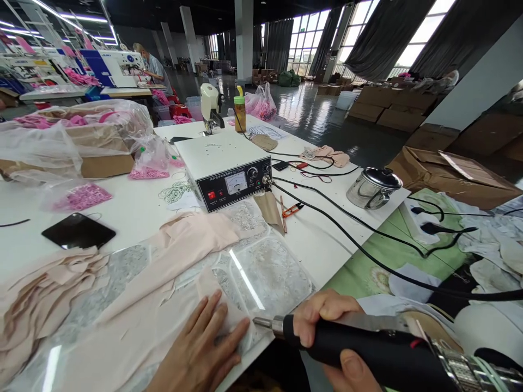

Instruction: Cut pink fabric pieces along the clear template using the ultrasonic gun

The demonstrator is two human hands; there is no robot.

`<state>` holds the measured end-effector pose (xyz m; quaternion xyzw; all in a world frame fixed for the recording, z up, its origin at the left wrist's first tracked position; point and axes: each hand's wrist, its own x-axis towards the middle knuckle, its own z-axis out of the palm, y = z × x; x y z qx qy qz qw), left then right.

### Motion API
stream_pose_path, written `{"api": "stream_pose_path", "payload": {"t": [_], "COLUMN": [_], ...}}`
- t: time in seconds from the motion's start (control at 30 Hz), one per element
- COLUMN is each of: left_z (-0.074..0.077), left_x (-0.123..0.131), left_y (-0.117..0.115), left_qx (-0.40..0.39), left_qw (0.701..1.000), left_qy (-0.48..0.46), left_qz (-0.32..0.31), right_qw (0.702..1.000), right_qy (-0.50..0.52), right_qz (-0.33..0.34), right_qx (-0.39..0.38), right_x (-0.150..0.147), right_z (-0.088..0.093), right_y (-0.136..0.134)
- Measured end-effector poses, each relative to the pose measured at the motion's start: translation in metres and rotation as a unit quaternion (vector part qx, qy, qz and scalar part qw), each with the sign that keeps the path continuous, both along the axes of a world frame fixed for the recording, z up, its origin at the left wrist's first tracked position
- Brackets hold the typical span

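My left hand (204,337) lies flat with its fingers spread on a pale pink piece of fabric (134,326), which rests on a clear plastic sheet (273,272) over the table. In my right hand (330,326) is a black ultrasonic handpiece (368,345) with a metal tip. That tip points left, close to the fabric's edge and to my left fingers; whether it touches the fabric I cannot tell. A cable leaves the control box (229,169), which has a dial and a red switch. More folded pink fabric (49,294) is heaped at the left.
A black phone (79,231), orange thread snips (293,210) and a steel cup (373,188) are on the table. Black cables cross its right side. At the left is a plastic-lined carton (106,163); a bottle (239,113) stands behind the box. Farther back, a person (153,68) sits by a sewing machine.
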<state>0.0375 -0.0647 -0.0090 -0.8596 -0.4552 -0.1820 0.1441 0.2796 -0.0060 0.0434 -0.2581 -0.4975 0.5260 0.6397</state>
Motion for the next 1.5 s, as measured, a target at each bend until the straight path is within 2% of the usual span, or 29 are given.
{"api": "stream_pose_path", "payload": {"t": [0.13,0.27,0.6,0.83,1.1,1.5], "left_z": [0.003,0.009,-0.015,-0.016,-0.018,-0.018], "left_x": [0.009,0.011,0.010,0.007,0.011,0.011], "left_y": [0.000,-0.001,-0.011,-0.011,-0.012,-0.012], "left_qx": [0.004,-0.010,-0.060,-0.072,-0.071,-0.068], "left_qw": [0.998,1.000,0.997,0.997,0.996,0.996], "left_qy": [-0.050,-0.023,-0.038,-0.032,-0.045,-0.050], "left_qz": [0.029,0.017,0.039,0.027,0.028,0.027], "right_qw": [0.999,0.999,0.999,0.997,0.998,0.996], "right_qy": [0.019,0.005,-0.013,-0.032,-0.008,-0.038], "right_qz": [0.016,0.019,0.030,0.064,0.029,0.039], "right_qx": [0.039,0.038,0.043,0.042,0.056,0.069], "right_x": [-0.009,-0.015,-0.021,-0.014,-0.034,-0.038], "right_z": [0.005,0.005,0.001,-0.009,0.004,0.001], "right_y": [0.004,0.008,0.009,0.010,0.014,0.016]}}
